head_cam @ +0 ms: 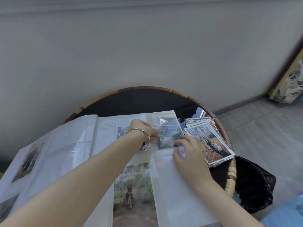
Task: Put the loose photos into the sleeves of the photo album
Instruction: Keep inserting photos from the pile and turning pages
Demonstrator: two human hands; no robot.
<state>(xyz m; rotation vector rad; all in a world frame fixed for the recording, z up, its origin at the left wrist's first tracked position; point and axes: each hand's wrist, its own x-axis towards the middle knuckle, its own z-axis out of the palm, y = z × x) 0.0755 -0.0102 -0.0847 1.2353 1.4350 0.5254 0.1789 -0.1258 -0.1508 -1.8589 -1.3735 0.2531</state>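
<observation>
An open photo album (pixel 68 149) with clear plastic sleeves lies across a round table. One photo (pixel 168 135) sits partly inside the upper right sleeve. My left hand (pixel 144 130), with bracelets at the wrist, pinches the sleeve's left edge beside that photo. My right hand (pixel 188 151) rests on the page with its fingertips touching the photo's lower right corner. A stack of loose photos (pixel 209 143) lies just right of the album. Other photos (pixel 132 190) fill nearby sleeves.
The round table (pixel 144 100) has a dark top and a woven rim, set against a grey wall. A black bag (pixel 255 182) hangs off the table's right side. A framed picture (pixel 290 82) leans on the wall over the tiled floor.
</observation>
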